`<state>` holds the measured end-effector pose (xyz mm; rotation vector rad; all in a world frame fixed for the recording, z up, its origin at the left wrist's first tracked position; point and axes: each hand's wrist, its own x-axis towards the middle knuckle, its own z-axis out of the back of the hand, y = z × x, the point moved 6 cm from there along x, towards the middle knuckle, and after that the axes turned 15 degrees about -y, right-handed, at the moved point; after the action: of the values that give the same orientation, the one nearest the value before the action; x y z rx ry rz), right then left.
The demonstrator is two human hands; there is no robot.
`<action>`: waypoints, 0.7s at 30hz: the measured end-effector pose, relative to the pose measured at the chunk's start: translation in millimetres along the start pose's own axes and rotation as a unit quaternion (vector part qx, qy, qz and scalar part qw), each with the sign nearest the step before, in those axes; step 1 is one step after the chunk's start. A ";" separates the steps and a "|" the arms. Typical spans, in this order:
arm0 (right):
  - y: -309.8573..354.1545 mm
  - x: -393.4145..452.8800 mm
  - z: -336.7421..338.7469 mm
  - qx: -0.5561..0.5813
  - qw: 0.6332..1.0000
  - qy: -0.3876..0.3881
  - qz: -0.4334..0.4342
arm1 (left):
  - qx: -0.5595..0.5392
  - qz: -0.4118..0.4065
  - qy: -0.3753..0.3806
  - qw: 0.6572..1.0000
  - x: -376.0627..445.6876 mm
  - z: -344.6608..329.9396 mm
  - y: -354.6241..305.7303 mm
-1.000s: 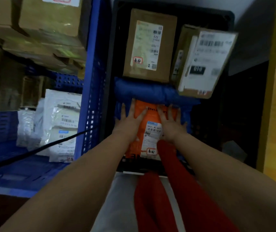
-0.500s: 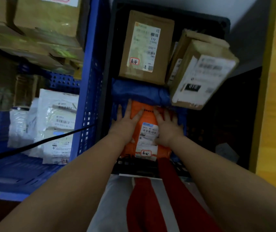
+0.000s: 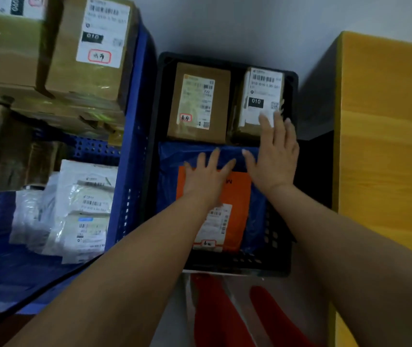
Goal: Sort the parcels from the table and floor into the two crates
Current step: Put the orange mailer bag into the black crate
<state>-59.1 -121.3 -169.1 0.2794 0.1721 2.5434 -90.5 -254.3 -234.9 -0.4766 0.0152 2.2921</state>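
Observation:
A black crate on the floor holds two brown boxes at its far end: a flat one on the left and a smaller one with a "010" label on the right. Nearer me lies a blue bag with an orange parcel on top. My left hand lies flat on the orange parcel, fingers spread. My right hand is open, its fingertips on the near edge of the "010" box. A blue crate stands to the left with white bagged parcels and stacked brown boxes.
A yellow wooden table stands right of the black crate, with a dark gap between them. A black cable crosses the blue crate's near corner. Red and white fabric lies in front of the black crate. A grey wall is behind.
The "010" box has settled from a tilt over the blue bag to flat in the crate's far right corner. My right hand left the orange parcel and moved up to that box.

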 end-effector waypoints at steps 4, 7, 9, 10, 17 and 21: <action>-8.1 22.1 -36.5 0.015 0.989 0.146 0.028 | 0.014 0.007 0.083 0.996 -1.2 -31.5 7.4; -12.9 19.9 -49.1 0.018 0.987 0.157 0.036 | 0.015 0.018 0.126 0.992 -1.4 -54.8 11.0; -17.3 20.1 -49.3 0.001 0.991 0.125 0.051 | 0.016 0.020 0.141 0.990 3.5 -66.1 11.5; -19.8 20.2 -48.2 0.000 0.993 0.102 0.058 | 0.014 0.021 0.145 0.989 5.9 -72.1 10.8; -28.6 13.4 -61.8 0.010 0.997 0.016 0.069 | 0.003 0.028 0.164 0.986 25.0 -109.6 10.9; -26.6 14.8 -56.0 -0.003 0.998 0.027 0.060 | -0.013 0.022 0.165 0.986 24.4 -97.4 7.7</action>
<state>-70.3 -94.5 -225.8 0.2253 0.1734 2.6723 -78.7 -257.8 -334.8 -0.8726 0.1614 2.2330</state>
